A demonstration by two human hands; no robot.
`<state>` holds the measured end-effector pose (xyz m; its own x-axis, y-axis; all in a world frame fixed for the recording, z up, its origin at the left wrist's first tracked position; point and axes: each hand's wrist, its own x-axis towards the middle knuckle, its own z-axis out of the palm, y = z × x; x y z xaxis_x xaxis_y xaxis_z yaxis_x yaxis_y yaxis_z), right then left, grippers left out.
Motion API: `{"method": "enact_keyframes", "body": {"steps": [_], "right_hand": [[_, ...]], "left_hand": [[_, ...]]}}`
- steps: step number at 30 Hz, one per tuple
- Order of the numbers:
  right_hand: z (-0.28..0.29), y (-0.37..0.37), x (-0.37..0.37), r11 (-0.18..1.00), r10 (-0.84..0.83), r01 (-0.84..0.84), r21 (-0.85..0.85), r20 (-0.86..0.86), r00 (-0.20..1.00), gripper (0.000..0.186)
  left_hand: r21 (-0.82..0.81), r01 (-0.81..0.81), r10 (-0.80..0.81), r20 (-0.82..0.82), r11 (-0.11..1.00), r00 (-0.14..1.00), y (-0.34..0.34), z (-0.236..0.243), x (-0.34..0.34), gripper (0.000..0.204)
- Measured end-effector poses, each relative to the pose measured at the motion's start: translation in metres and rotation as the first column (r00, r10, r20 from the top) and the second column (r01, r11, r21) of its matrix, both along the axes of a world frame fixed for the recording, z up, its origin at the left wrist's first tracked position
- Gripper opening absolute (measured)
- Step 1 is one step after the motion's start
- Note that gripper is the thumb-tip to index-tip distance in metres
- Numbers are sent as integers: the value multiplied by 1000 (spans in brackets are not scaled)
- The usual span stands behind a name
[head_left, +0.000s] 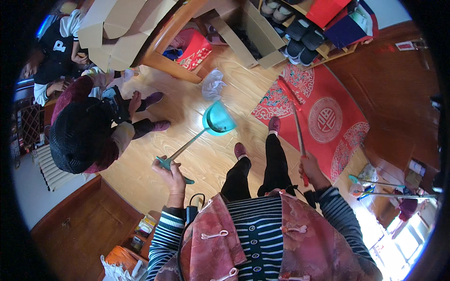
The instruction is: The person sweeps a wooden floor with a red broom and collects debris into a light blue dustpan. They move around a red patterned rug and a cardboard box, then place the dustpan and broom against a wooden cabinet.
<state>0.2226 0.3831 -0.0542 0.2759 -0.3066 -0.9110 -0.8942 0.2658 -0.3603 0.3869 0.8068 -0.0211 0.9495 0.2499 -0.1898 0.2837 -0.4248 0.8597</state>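
My left hand (172, 179) is closed around the green grip of a long-handled teal dustpan (224, 112). The pan rests on the wood floor ahead of my feet, with some dark bits inside it. My right hand (313, 171) is wrapped round the handle of a red broom (289, 92). Its head lies toward the far left part of a red patterned mat (355, 108), apart from the dustpan. A crumpled, whitish plastic bag (213, 85) sits on the floor just beyond the pan.
At the far side stand an open cardboard box (265, 35) and a shoe rack (323, 50) holding several shoes. A person in a dark cap (77, 133) is close on my left; another person (58, 47) is behind them. Long-handled cleaning tools (379, 181) are at the right.
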Motion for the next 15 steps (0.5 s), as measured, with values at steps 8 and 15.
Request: {"method": "enact_keyframes", "body": {"steps": [8, 15], "right_hand": [[29, -66, 2, 896, -443, 443, -23, 6, 896, 9], [-83, -99, 71, 864, -501, 501, -45, 28, 865, 13]], "left_hand": [[294, -95, 77, 71, 951, 995, -3, 18, 1, 44], [866, -54, -85, 111, 497, 990, -85, 38, 36, 57]]}}
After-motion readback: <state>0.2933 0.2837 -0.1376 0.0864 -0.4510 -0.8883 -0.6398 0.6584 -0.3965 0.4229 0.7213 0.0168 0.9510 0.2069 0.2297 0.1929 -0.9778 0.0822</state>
